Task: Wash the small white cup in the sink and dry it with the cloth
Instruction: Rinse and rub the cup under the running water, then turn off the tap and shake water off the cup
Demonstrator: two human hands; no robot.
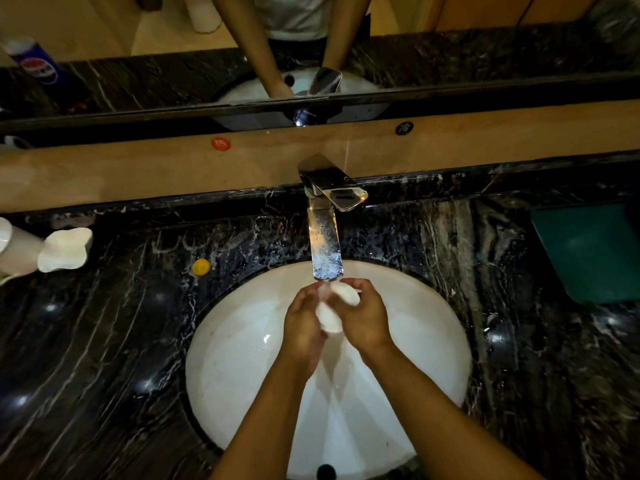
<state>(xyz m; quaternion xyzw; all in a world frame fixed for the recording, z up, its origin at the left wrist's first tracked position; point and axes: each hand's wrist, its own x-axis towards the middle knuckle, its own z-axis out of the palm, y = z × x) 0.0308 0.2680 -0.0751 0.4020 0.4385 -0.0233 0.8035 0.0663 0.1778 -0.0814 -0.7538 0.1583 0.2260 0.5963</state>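
Note:
The small white cup (329, 315) is held between both hands over the white oval sink (235, 341), directly under the chrome tap (325, 244). Water runs from the spout onto it. My left hand (303, 323) wraps the cup from the left. My right hand (360, 317) grips it from the right, fingers curled over its upper part. Much of the cup is hidden by my fingers. A folded teal cloth (588, 251) lies on the dark marble counter at the far right.
A white soap dish (64, 249) and a white bottle (14, 249) stand at the counter's left. A small yellow object (201, 266) lies near the sink's rim. A mirror (138, 81) runs along the back wall.

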